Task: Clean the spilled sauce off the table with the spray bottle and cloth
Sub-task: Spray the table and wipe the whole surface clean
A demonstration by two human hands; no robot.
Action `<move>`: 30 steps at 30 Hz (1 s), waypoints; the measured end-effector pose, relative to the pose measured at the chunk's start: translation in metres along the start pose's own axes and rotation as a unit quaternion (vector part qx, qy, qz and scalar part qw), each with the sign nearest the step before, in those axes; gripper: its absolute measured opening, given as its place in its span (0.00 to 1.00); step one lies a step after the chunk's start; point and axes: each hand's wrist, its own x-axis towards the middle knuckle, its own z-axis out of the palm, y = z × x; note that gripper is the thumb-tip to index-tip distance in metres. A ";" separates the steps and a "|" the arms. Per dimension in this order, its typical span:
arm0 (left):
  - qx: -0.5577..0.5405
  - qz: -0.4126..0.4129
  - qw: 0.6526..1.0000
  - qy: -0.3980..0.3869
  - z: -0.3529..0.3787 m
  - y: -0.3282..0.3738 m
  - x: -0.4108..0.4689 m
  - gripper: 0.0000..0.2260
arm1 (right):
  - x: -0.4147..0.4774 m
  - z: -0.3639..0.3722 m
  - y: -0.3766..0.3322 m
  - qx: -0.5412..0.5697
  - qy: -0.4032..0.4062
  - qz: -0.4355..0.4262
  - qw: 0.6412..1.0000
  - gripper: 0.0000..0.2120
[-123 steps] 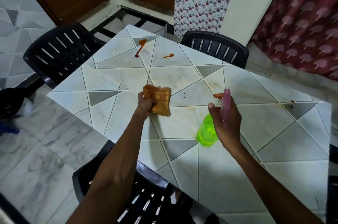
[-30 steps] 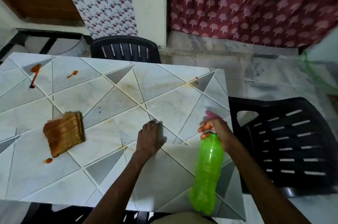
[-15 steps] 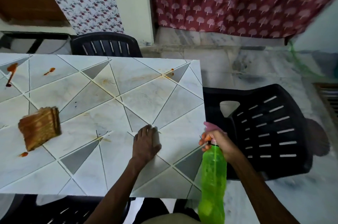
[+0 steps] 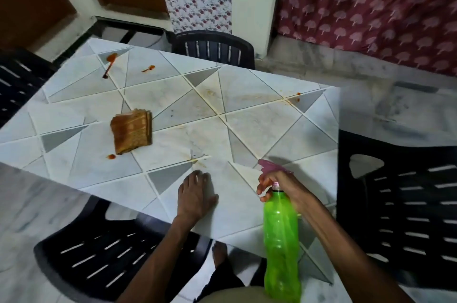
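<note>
Nearest us, our right hand (image 4: 282, 184) has its fingers (image 4: 262, 182) clenched around the neck of the green spray bottle (image 4: 280, 240), pink nozzle pointing over the table (image 4: 259, 127). Beside it, our left hand (image 4: 195, 195) lies flat and released on the tiles, grasping nothing. Farther off, the folded brown cloth (image 4: 131, 130) rests alone, a sauce drop (image 4: 111, 156) just beside it. Farthest, a sauce streak (image 4: 109, 65) and a sauce smear (image 4: 148, 69) mark the far corner.
</note>
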 end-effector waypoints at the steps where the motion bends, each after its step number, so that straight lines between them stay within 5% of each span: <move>1: 0.003 -0.004 1.000 0.003 -0.002 -0.008 0.000 0.35 | 0.004 0.012 -0.002 -0.007 -0.013 0.004 1.000 0.24; 10: -0.036 -0.016 0.999 0.024 -0.014 -0.086 -0.004 0.38 | 0.036 0.116 0.011 -0.130 -0.073 0.033 0.988 0.22; 20: -0.080 -0.182 0.976 0.085 -0.010 -0.128 -0.043 0.51 | 0.027 0.153 0.048 -0.278 -0.153 0.091 0.944 0.33; 24: -0.095 -0.199 0.971 0.090 -0.008 -0.135 -0.056 0.53 | 0.018 0.156 0.060 -0.274 -0.181 0.090 0.940 0.24; 30: -0.115 -0.167 0.976 0.084 -0.004 -0.120 -0.068 0.54 | 0.024 0.131 0.067 -0.190 -0.028 0.012 0.981 0.31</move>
